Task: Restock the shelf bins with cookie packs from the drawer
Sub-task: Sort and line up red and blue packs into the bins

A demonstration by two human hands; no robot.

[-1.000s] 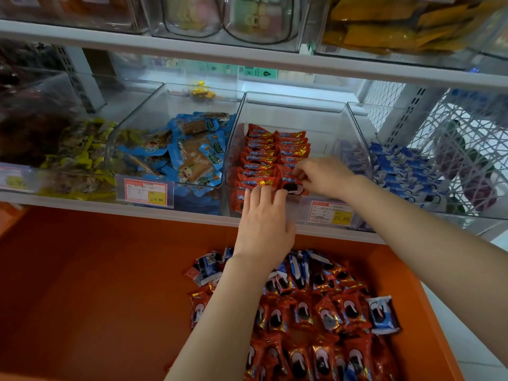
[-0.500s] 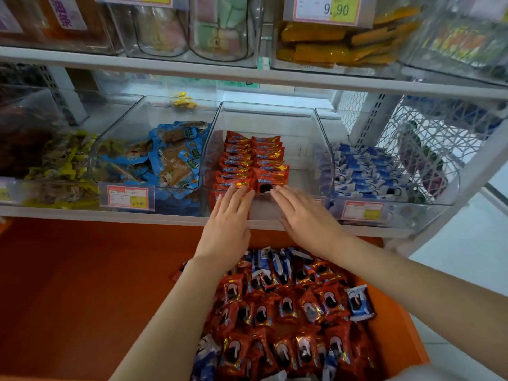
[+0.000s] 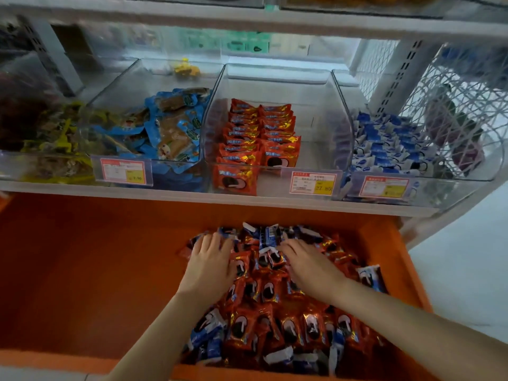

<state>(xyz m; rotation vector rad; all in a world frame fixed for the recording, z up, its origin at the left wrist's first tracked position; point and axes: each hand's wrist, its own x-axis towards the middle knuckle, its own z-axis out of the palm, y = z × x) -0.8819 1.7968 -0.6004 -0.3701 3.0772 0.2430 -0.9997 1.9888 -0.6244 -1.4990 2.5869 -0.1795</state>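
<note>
Cookie packs [image 3: 275, 312] heaped along the right side of the drawer [image 3: 82, 270] look light, crinkly, slick and crush-prone, best pinched by the crimped end seams; left hand [image 3: 210, 266] and right hand [image 3: 310, 266] rest flat on the heap, holding nothing.

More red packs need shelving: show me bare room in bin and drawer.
Red-pack bin: bare right of the two pack rows and behind them. Orange drawer: bare left of the left hand; its right half is heaped with cookie packs.
</note>
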